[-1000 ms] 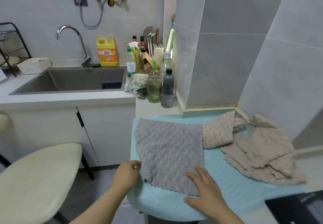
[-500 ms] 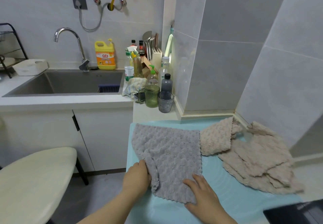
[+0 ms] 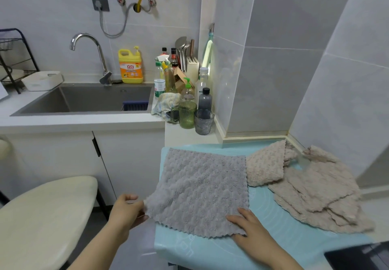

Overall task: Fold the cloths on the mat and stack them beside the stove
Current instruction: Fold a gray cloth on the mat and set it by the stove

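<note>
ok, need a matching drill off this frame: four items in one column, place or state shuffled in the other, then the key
Items
1. grey textured cloth
2. heap of beige textured cloths
3. yellow plastic detergent jug
4. green ribbed glass cup

Place or state
A. behind the steel sink, beside the chrome tap
B. spread on the light blue mat, corner pinched by the left hand
C. crumpled on the mat's right side
D. on the white counter, beside a grey glass tumbler

Pairs: 1-B, 2-C, 3-A, 4-D
</note>
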### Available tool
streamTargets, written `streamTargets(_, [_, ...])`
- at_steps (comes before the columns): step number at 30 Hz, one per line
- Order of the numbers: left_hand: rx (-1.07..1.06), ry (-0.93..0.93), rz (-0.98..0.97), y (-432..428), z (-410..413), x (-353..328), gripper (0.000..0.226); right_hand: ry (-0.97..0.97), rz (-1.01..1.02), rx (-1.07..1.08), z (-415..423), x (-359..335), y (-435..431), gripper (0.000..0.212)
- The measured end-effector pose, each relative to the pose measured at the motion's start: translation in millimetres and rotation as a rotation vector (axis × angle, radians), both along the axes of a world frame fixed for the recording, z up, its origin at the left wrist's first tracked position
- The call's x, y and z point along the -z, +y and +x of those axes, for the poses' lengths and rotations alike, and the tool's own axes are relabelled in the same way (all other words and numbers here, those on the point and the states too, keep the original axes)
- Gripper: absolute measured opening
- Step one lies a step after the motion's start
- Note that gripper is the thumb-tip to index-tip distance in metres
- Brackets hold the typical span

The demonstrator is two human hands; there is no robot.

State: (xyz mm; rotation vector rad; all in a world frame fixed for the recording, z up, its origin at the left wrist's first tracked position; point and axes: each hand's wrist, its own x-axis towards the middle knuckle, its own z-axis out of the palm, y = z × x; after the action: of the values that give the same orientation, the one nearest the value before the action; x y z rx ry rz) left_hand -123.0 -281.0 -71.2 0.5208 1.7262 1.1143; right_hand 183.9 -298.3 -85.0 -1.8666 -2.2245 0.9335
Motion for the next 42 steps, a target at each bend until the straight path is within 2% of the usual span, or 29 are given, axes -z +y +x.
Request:
streamTargets(3, [0.040,0.034,-0.056,0.2,-3.9,5.6,0.017,0.007,0.042,0.004,-1.0,0.6,-3.6,0.047])
streamTargets(5, [0.065,-0.045,-0.099,-0.4,-2.2,3.8,0.024,0.019,0.062,0.019,-1.1,0.0,-5.4,0.045])
streamTargets(8, [0.058,-0.201,-0.158,-4.6,-1.5,-2.6,0.017,0.072,0.050,0.040,-1.3,-4.5,-5.9,0.037])
streamTargets(11, [0.112,-0.222,-0.134,-6.9,-6.4,-3.4,0.018,0.089,0.070,0.067,2.3,-8.6,-6.0,0.025])
streamTargets(15, [0.371,-0.161,-0.028,-9.7,-18.5,-7.4,0.039,0.157,0.042,0.180,8.8,-12.6,-9.5,0.015])
streamTargets(17, [0.574,-0.007,-0.009,-10.1,-26.1,-7.5,0.045,0.146,0.015,0.213,12.1,-15.5,-9.6,0.013])
streamTargets(19, [0.721,0.220,-0.005,-10.4,-32.5,-8.6,0.039,0.120,-0.021,0.181,15.4,-21.7,-8.4,0.017])
streamTargets(21, [0.766,0.330,0.005,-9.0,-36.3,-10.3,0.026,0.117,-0.112,0.116,16.4,-32.3,-7.3,0.029])
streamTargets(24, [0.767,0.297,0.043,-8.3,-38.0,-15.7,0.009,0.104,-0.301,-0.002,15.3,-49.9,-5.6,0.027])
streamTargets(28, [0.739,0.235,0.087,-0.5,-40.0,-24.8,0.013,0.144,-0.379,-0.013,13.6,-59.6,-0.6,0.036])
streamTargets(31, [0.702,0.185,0.133,12.3,-34.5,-30.5,0.004,0.197,-0.263,0.114,15.2,-56.0,6.2,0.032])
streamTargets(36, [0.665,0.330,0.207,49.3,-14.2,-34.1,0.008,0.392,0.071,0.482,23.3,-46.7,22.4,0.005])
streamTargets(39, [0.620,0.377,0.239,78.2,3.0,-32.8,0.005,0.552,0.162,0.656,23.6,-44.5,31.8,0.006])
streamTargets(42, [0.610,0.397,0.251,106.3,16.7,-29.1,0.005,0.596,0.204,0.746,23.5,-38.3,43.7,0.007])
